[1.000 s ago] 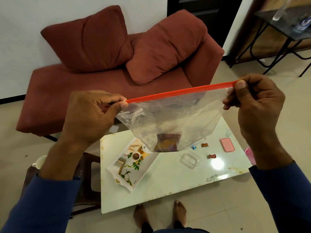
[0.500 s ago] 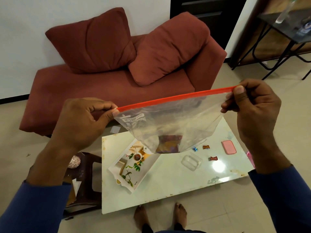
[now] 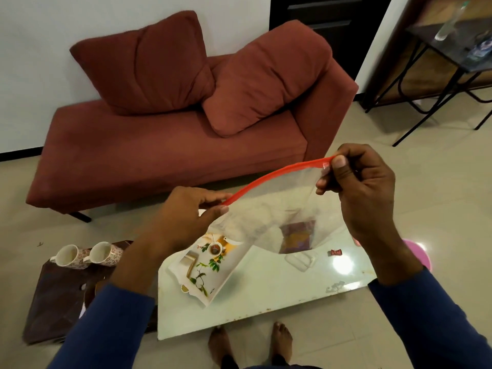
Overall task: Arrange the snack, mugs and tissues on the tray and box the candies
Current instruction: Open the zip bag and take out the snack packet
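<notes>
**Zip Bag Lowered and Slackened Over the Counter**

Compared with half a second before, the red zip strip (image 3: 277, 177) no longer ran taut and straight between the hands; it bowed in an arc, and the left hand (image 3: 186, 211) had dropped and moved inward toward the right hand (image 3: 356, 187). The whole zip bag (image 3: 274, 219) sat lower, closer to the counter (image 3: 266, 294). As a judgement, the seal was being worked at the left end so that the snack could come out for the tray.

Grip state: each hand pinched one end of the strip between thumb and fingers, the left grip at the lower end, the right grip at the higher end.

The snack packet (image 3: 298, 235) lay in the bottom of the bag, hanging well below the strip and nearer the right grip than the left. The tray (image 3: 205, 265) stood on the counter below the left grip. Two mugs (image 3: 87, 255) lay on their sides on the dark stool (image 3: 61, 294) left of the counter. One candy (image 3: 336, 252) and the clear box (image 3: 300, 259) rested on the counter, near each other but apart.
</notes>
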